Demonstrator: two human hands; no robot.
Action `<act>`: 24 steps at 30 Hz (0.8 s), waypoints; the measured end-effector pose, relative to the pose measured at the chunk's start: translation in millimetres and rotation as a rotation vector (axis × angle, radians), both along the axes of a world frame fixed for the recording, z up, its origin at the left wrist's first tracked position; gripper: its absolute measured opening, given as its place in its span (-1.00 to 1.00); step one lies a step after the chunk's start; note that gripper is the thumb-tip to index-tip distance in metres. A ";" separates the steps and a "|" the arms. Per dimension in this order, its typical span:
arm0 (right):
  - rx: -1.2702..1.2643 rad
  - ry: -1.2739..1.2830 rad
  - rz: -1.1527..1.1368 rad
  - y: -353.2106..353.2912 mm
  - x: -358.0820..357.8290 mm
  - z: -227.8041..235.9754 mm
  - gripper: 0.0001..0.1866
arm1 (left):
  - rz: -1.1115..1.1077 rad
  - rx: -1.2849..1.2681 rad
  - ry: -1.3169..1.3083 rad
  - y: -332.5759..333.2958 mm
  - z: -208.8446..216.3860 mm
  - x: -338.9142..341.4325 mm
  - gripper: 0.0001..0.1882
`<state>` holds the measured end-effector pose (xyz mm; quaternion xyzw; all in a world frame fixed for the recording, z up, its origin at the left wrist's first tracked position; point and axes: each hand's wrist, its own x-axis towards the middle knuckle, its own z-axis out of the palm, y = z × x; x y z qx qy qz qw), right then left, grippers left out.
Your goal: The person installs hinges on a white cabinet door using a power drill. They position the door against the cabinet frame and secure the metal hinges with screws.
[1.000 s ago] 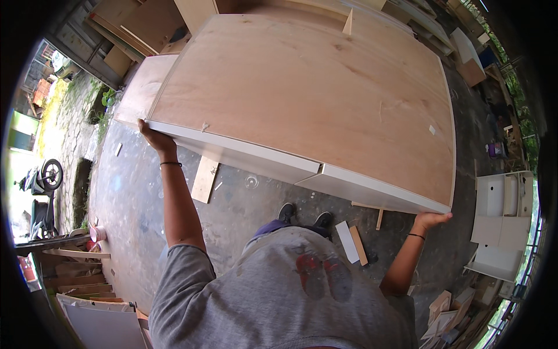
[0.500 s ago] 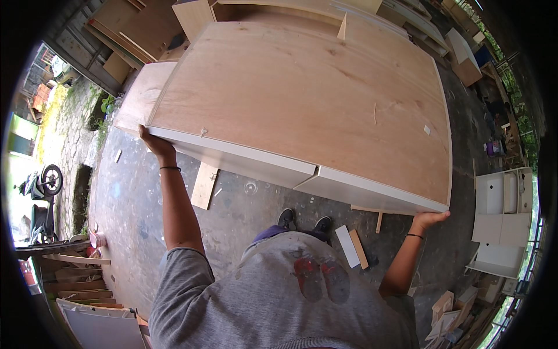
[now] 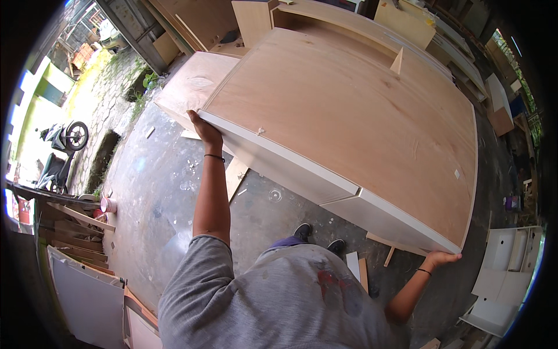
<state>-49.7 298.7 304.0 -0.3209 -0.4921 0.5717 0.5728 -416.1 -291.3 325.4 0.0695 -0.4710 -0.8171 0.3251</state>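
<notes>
A large cabinet (image 3: 343,128) fills the upper middle, its bare plywood panel facing up and its near side white (image 3: 279,168). It is tilted, with the near right corner closest to me. My left hand (image 3: 206,132) is closed round the near left corner, with the thumb side at the top edge. At the near right corner my right hand (image 3: 442,259) holds the white edge, its fingers partly hidden beneath. Both arms are stretched wide. What the cabinet's far side rests on is hidden.
Behind stands a long wooden furniture piece (image 3: 331,14); a box-like wooden piece (image 3: 195,75) adjoins at left. Loose boards (image 3: 236,174) lie on the floor near my shoes (image 3: 302,231). A white shelf unit (image 3: 494,273) is at right, wood scraps (image 3: 75,238) and a bucket (image 3: 108,205) at left.
My view has turned, so the cabinet and floor appear shifted right and slanted, the right corner lower. Both hands keep their hold on the same corners.
</notes>
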 end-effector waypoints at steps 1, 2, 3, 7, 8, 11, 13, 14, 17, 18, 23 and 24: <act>0.000 0.004 0.019 -1.3 -1.3 1.1 0.00 | -0.034 -0.010 -0.015 -0.2 0.3 2.4 -0.30; 0.005 0.000 0.011 -1.8 -1.2 2.9 -0.01 | -0.070 -0.018 -0.031 -2.1 0.0 5.8 -0.29; 0.010 -0.004 0.001 -2.5 -2.4 3.6 -0.01 | -0.033 -0.019 -0.046 -5.6 -4.4 3.9 -0.29; -0.015 0.006 0.010 -4.5 -6.9 3.6 -0.02 | 0.015 0.001 -0.033 -26.0 -33.1 -8.0 -0.31; -0.030 0.015 0.012 -3.6 -6.9 2.8 -0.04 | 0.000 0.014 -0.019 -30.6 -36.1 -10.3 -0.32; -0.036 0.012 -0.008 -6.5 -4.7 3.7 -0.05 | -0.045 0.011 -0.029 -23.4 -31.6 -5.7 -0.37; -0.032 0.002 -0.025 -6.0 -1.9 3.2 -0.05 | -0.071 -0.012 -0.051 -17.7 -25.2 -3.3 -0.41; -0.018 -0.015 0.012 -2.4 2.3 -0.1 -0.04 | -0.007 -0.018 -0.039 -19.2 -29.4 -8.6 -0.39; -0.020 -0.019 -0.027 -16.5 -1.4 0.9 -0.03 | 0.133 -0.099 -0.006 -25.0 -46.4 -22.8 -0.41; -0.075 -0.044 -0.094 -40.1 -11.3 18.6 -0.04 | 0.109 -0.138 -0.030 -16.9 -40.8 -17.0 -0.39; 0.016 -0.156 -0.030 -37.5 9.2 -37.1 -0.19 | 0.015 -0.123 -0.076 6.6 -11.6 22.4 -0.38; -0.054 -0.121 -0.145 -47.7 2.3 -43.4 -0.25 | -0.010 -0.119 -0.052 4.8 -11.3 25.9 -0.38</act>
